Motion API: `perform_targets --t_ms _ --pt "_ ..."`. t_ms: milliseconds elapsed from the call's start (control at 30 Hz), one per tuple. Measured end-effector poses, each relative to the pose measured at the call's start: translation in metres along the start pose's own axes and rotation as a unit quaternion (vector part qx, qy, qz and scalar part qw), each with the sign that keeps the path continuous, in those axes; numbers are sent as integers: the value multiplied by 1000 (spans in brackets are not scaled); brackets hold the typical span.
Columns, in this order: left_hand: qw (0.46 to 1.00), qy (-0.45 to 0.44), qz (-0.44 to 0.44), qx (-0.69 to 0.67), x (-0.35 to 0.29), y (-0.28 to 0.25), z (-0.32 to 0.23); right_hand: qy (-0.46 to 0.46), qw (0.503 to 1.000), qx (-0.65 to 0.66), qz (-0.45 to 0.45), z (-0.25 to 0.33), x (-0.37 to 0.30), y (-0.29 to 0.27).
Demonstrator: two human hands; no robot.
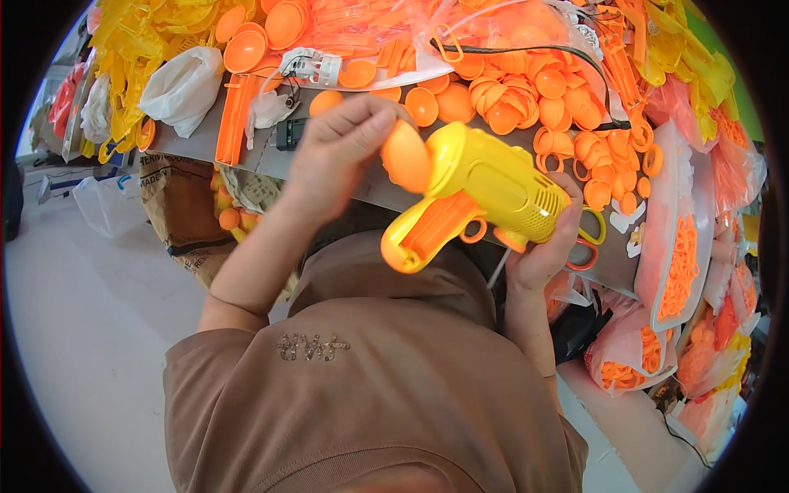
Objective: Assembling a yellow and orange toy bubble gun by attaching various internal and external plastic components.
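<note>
A pale grey floor spreads below a grey table, a bright green surface showing at upper right

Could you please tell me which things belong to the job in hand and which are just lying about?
Job:
yellow toy body in the right hand
orange dome in the left hand
likely, orange cups

Apparently lying about:
white bag
brown sack
clear bag

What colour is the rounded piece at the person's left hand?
Orange: the rounded piece at the left hand shows best in the head view.
</note>
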State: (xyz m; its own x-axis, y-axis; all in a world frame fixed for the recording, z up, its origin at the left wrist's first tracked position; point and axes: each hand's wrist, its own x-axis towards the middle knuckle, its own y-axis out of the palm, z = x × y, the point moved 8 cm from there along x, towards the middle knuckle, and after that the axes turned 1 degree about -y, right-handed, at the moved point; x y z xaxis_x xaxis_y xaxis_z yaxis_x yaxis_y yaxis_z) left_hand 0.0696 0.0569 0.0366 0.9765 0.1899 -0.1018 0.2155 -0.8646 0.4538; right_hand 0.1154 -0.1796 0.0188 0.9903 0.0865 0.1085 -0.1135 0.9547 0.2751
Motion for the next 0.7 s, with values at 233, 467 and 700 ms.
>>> perform_targets --t_ms 233,467,700 --pt "990 141 -25 14 -24 20 10 -85 987 -129 49 17 -20 16" --pt "994 13 96 -42 -43 32 22 -111 974 -151 131 31 -43 16" --pt "891 -360 174 -215 -79 63 57 -285 833 -224 418 85 -67 40"
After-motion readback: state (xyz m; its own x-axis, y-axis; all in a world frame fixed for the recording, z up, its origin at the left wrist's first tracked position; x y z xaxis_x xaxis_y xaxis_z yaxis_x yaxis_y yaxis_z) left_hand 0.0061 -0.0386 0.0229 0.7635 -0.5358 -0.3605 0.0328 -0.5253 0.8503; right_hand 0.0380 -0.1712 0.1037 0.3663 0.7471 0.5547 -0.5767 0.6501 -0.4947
